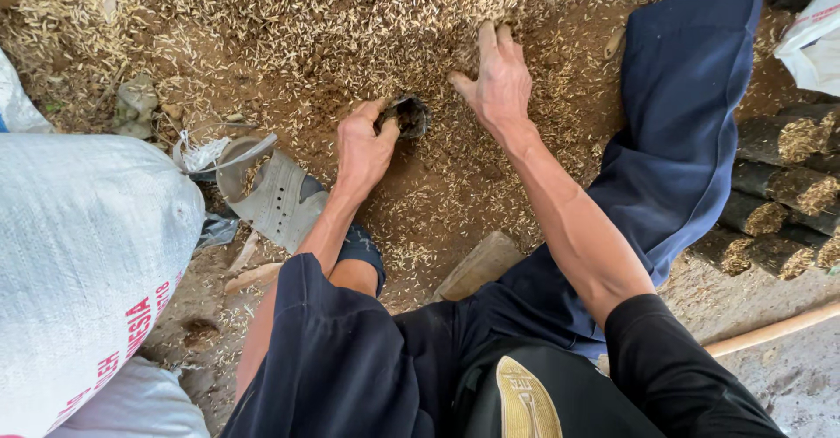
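Head view: left hand (363, 145), centre frame, is clamped on the rim of a small dark bag (408, 116) of soil standing on the ground. Right hand (499, 79), just above it, lies spread and empty on the husks (350, 18). A loose hold could tip the bag and spill soil; scooped husks may miss its narrow mouth.

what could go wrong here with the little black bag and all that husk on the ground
The left hand pinches only the rim of the small black soil-filled bag, so it could tip and spill. The right hand rakes pale loose husk over brown dirt, so grit may mix in. The grey rubber clog lies close by and could collect husk.
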Demonstrator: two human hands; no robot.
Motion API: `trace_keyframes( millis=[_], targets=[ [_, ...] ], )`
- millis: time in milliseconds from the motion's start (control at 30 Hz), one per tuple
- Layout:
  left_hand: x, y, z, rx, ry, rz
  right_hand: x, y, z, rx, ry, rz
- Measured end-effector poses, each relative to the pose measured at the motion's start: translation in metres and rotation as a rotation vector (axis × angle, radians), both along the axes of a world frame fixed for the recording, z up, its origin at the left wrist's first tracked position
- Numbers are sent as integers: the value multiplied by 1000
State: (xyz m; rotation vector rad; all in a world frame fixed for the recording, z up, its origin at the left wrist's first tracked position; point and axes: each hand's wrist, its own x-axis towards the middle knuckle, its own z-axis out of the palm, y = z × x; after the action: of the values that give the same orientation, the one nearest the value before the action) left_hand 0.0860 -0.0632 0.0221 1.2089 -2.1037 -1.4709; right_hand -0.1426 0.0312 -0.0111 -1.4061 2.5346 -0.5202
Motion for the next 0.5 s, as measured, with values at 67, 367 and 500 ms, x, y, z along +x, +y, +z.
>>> trace_keyframes(
  millis=[67, 367, 500],
  targets=[
    [-2, 0, 1, 49, -23, -6, -2, 3, -3, 3, 56, 29],
    [0, 2, 4, 110, 110, -32, 7, 22, -7, 235, 186, 216],
    [5, 1, 4, 153, 38, 6, -7, 15, 34, 222, -213, 135]
  ],
)
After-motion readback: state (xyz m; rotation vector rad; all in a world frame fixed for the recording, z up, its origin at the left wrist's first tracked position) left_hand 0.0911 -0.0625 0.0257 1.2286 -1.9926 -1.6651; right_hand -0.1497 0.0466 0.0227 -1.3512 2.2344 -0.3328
